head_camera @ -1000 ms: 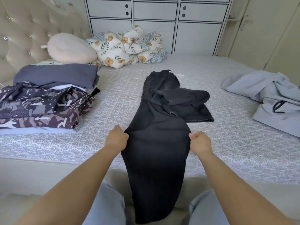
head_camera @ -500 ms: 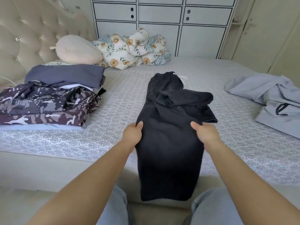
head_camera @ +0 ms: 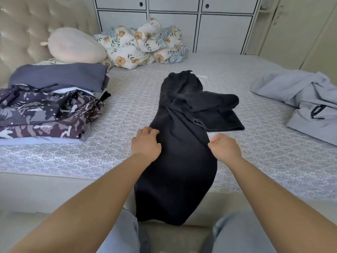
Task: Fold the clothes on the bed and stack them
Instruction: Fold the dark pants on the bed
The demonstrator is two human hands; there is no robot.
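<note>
Black trousers (head_camera: pixel 180 147) lie lengthwise down the middle of the bed (head_camera: pixel 118 114), their lower end hanging over the front edge. One leg is bunched and folded out to the right (head_camera: pixel 218 114). My left hand (head_camera: pixel 145 143) grips the trousers' left edge with curled fingers. My right hand (head_camera: pixel 225 147) pinches the right edge. A stack of folded clothes (head_camera: pixel 45 110) sits at the left, a camouflage-print garment on the front and a grey-blue one behind. A light grey jacket (head_camera: pixel 300 99) lies unfolded at the right.
A cream plush pillow (head_camera: pixel 74 45) and a crumpled floral quilt (head_camera: pixel 144 46) lie at the head of the bed by the tufted headboard (head_camera: pixel 27 24). White cabinets (head_camera: pixel 182 24) stand behind the bed. My knees in light jeans (head_camera: pixel 124 234) are against the bed's front edge.
Both hands have slid up the trousers' sides, away from me, and more of the fabric now lies on the bed. The hanging end is shorter than a second ago.
</note>
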